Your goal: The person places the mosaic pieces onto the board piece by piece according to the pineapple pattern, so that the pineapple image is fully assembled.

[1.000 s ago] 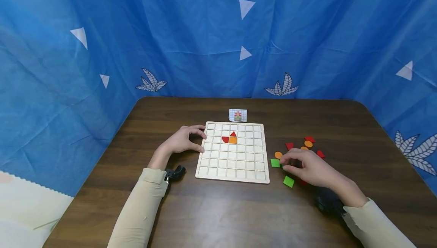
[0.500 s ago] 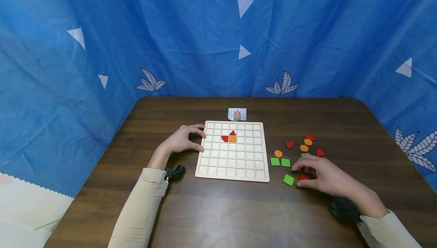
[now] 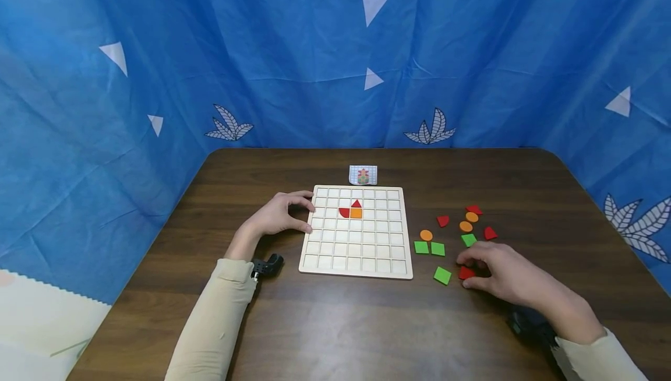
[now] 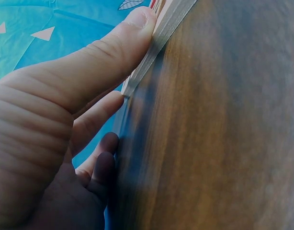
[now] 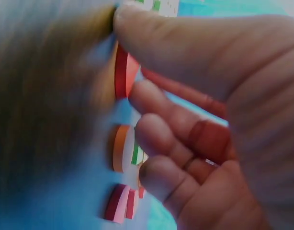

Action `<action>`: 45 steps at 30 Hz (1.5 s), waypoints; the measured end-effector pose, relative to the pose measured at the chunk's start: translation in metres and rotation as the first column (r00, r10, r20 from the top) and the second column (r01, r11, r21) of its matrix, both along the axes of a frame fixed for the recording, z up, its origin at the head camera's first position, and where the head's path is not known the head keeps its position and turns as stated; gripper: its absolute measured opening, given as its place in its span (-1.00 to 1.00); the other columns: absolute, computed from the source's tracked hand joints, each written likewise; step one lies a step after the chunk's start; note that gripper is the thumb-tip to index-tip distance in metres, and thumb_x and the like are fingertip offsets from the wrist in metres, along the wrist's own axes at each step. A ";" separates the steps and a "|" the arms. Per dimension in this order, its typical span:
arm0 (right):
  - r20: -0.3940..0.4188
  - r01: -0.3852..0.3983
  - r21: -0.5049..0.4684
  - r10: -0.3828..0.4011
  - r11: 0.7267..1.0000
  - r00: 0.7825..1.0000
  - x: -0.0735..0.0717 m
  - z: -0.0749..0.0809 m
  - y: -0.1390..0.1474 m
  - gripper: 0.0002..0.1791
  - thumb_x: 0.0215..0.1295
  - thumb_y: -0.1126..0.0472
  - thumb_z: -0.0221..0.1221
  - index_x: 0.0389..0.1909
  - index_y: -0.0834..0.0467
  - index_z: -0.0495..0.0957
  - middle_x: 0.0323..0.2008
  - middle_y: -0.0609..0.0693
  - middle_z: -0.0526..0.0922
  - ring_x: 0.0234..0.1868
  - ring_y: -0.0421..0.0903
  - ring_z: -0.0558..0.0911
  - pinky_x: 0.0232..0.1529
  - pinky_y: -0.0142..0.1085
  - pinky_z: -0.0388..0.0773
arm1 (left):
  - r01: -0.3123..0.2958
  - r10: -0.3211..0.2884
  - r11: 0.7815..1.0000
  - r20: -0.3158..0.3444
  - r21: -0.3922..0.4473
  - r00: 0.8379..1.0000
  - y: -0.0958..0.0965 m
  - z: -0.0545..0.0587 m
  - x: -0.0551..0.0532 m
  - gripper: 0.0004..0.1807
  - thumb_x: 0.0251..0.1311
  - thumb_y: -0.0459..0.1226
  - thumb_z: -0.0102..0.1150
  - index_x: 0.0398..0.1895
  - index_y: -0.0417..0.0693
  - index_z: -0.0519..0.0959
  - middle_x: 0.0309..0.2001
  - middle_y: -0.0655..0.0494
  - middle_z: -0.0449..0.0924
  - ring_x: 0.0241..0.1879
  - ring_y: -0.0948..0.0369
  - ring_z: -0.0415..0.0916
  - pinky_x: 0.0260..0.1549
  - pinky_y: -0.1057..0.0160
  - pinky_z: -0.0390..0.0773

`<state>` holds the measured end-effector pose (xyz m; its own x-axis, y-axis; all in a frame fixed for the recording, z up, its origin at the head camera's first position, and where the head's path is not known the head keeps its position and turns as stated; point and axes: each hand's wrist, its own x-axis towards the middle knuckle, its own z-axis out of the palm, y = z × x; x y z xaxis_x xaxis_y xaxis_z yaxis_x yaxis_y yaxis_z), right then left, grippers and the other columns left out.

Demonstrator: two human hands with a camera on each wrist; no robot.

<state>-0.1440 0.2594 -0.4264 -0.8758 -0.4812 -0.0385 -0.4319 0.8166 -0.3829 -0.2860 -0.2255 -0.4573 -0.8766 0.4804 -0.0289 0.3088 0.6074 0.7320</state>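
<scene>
A pale wooden grid board lies mid-table in the head view. A red triangle, an orange square and a red quarter-round tile sit in its cells. My left hand touches the board's left edge with thumb and fingertips; the left wrist view shows the thumb against the board's side. To the right, my right hand has thumb and fingers spread around a red tile on the table. In the right wrist view this red tile stands near the thumb tip; firm contact is unclear.
Around the right hand lie several green squares, orange discs and red tiles. A small printed card with a coloured pattern lies behind the board. Blue curtain hangs beyond the table.
My right hand has moved right and toward me, from beside the green squares to the red tile, uncovering green pieces. The left hand stays at the board's edge.
</scene>
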 end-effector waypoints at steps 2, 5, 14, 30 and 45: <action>0.006 0.021 0.005 -0.021 1.000 1.000 0.004 -0.001 -0.002 -0.63 0.06 0.02 0.55 -0.12 0.00 0.70 -0.27 -0.26 0.62 -0.32 -0.34 0.45 -0.32 -0.36 0.53 | 0.002 -0.002 1.000 0.000 -0.004 1.000 0.001 0.000 0.000 -0.57 -0.08 -0.17 0.67 -0.09 0.15 0.72 0.46 0.10 0.42 0.54 0.05 0.22 0.53 -0.07 0.19; 0.000 0.047 -0.018 -0.047 0.999 0.999 0.009 -0.004 -0.004 -0.64 0.08 0.03 0.54 -0.14 0.02 0.69 -0.30 -0.24 0.59 -0.36 -0.36 0.44 -0.36 -0.39 0.52 | 0.004 -0.004 1.000 -0.001 -0.004 1.000 0.002 0.001 -0.001 -0.57 -0.08 -0.17 0.67 -0.09 0.14 0.72 0.46 0.10 0.42 0.54 0.05 0.22 0.53 -0.07 0.19; -0.048 0.127 -0.008 -0.127 0.992 0.991 0.017 -0.004 -0.012 -0.72 0.13 0.12 0.52 -0.18 0.05 0.69 -0.25 -0.18 0.64 -0.35 -0.33 0.51 -0.36 -0.36 0.55 | 0.001 -0.001 1.000 -0.004 -0.005 1.000 0.000 0.000 -0.001 -0.56 -0.09 -0.16 0.68 -0.09 0.13 0.72 0.45 0.09 0.43 0.54 0.05 0.23 0.53 -0.06 0.20; -0.277 -0.010 0.064 0.027 0.998 0.960 0.018 -0.015 -0.021 -0.75 0.20 0.27 0.45 -0.15 0.12 0.62 -0.22 -0.14 0.60 -0.21 -0.20 0.53 -0.19 -0.21 0.63 | 0.002 -0.002 1.000 0.001 0.001 1.000 0.000 0.002 0.001 -0.56 -0.08 -0.17 0.67 -0.08 0.12 0.72 0.46 0.07 0.43 0.54 0.04 0.23 0.54 -0.06 0.18; -0.164 0.118 0.058 -0.108 0.991 0.981 0.022 -0.011 -0.029 -0.72 0.19 0.13 0.48 -0.13 0.07 0.65 -0.23 -0.12 0.57 -0.30 -0.26 0.46 -0.31 -0.29 0.56 | 0.000 0.000 1.000 0.002 0.000 1.000 0.001 0.003 0.002 -0.58 -0.05 -0.15 0.66 -0.09 0.13 0.72 0.46 0.07 0.42 0.55 0.03 0.22 0.54 -0.06 0.19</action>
<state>-0.1218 0.2307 -0.4377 -0.9218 -0.3798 0.0772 -0.3864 0.8853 -0.2588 -0.2835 -0.2250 -0.4545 -0.8767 0.4800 -0.0312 0.3067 0.6077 0.7325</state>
